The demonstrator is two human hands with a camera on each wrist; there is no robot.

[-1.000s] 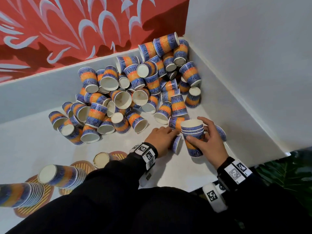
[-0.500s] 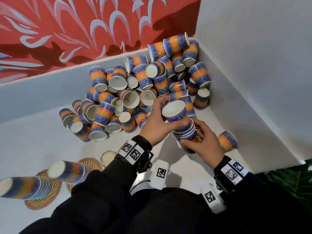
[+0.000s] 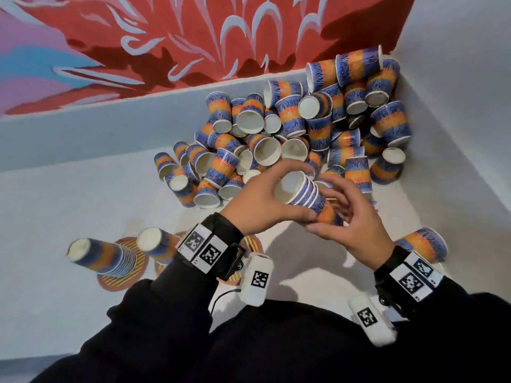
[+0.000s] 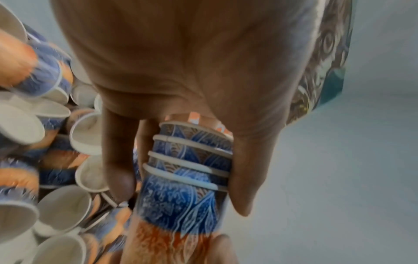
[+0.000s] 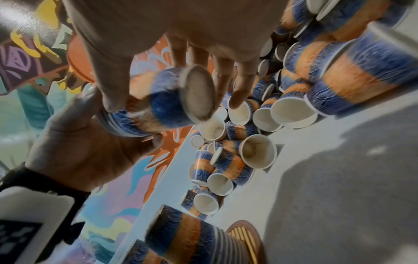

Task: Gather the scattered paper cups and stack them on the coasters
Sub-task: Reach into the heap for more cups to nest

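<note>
While cups lie heaped in corner, head view: left hand (image 3: 260, 201) wraps rim end of nested stack (image 3: 305, 196), held tilted above floor; right hand (image 3: 351, 223) cradles its base end, fingers loosely curved — steadying, likely. Loose pile (image 3: 298, 134) behind hands. Finished stacks (image 3: 106, 257) upside down on coasters (image 3: 121, 280), near left.

Left wrist: thumb (image 4: 246, 171) and fingers clamp four rims, keeping nest together.

Right wrist: right fingers (image 5: 222, 80) spread round stack's bottom (image 5: 199, 92), blurred; firmness of hold unclear.
</note>
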